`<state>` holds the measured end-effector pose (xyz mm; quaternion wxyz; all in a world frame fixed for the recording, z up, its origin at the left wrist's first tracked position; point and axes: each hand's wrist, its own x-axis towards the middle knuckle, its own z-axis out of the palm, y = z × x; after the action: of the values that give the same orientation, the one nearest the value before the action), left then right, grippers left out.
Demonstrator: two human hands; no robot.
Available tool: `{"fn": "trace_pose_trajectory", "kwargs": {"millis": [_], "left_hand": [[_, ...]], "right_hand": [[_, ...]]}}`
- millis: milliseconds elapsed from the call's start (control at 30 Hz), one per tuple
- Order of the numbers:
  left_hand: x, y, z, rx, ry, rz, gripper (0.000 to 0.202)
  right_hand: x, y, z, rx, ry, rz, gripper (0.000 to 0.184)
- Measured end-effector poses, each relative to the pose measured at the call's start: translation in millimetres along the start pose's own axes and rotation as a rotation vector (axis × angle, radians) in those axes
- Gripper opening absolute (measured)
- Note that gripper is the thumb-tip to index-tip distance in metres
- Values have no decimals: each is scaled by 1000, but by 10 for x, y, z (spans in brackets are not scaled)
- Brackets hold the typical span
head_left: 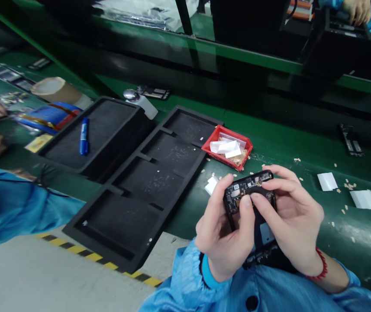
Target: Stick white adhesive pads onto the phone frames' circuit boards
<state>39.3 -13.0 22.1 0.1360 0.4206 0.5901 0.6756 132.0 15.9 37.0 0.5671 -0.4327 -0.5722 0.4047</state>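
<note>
Both hands grip an opened phone (pixel 265 234) close to my body, its bare circuit board side facing up. My left hand (pixel 226 234) wraps the left edge, with the thumb pressed on the board. On the other side my right hand (pixel 291 216) holds the top right edge, and its thumb meets the left thumb over the board. Whether a small part lies under the thumbs cannot be made out. Just beyond the phone, a red bin (pixel 227 147) holds white paper slips and small tan pieces. A white paper slip (pixel 211 185) lies beside my left hand.
A black compartment tray (pixel 149 182) lies left of me. Behind it stand a black box (pixel 97 134) with a blue marker (pixel 84 136) and a dispenser bottle (pixel 141 104). Another phone part (pixel 350 139) lies right. A co-worker's sleeve (pixel 19 203) reaches in at left.
</note>
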Motion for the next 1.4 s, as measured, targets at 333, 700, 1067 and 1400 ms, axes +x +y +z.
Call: {"fn": "trace_pose_trajectory", "kwargs": {"millis": [333,700,1067,1400], "left_hand": [[13,-241,-26,-321,-282,-241,55],[143,-599,-375,-101,-114,-583,68],[-84,-595,-53,235,-694,-8,23],[-114,-642,113,115,-787,185,17]], "right_hand": [[89,151,66,104,13,64,13],[112,939,-1256,-353,-400,108,28],[-53,830,-1078,-359,-446,177,12],[-87,706,-1072,-332,-349,189,10]]}}
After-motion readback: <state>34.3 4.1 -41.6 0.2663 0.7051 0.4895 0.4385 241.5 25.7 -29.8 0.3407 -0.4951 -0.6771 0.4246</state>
